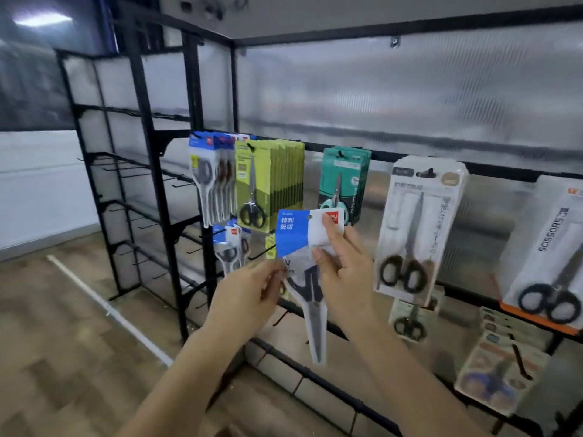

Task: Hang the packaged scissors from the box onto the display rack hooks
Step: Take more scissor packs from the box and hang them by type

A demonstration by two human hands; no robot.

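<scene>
A wood-pattern plank floor (63,342) fills the 7 to 8 o'clock area, crossed by a white line (107,307) running diagonally from 9 o'clock down toward the centre. A pale wall (38,187) stands at 9 o'clock, with a darker reflective band above it. Translucent ribbed panels (410,89) span from 12 to 3 o'clock. A bright ceiling light (42,18) glows at 10 to 11 o'clock. Small dark fittings (214,6) sit at 12 o'clock, too blurred to identify.
</scene>
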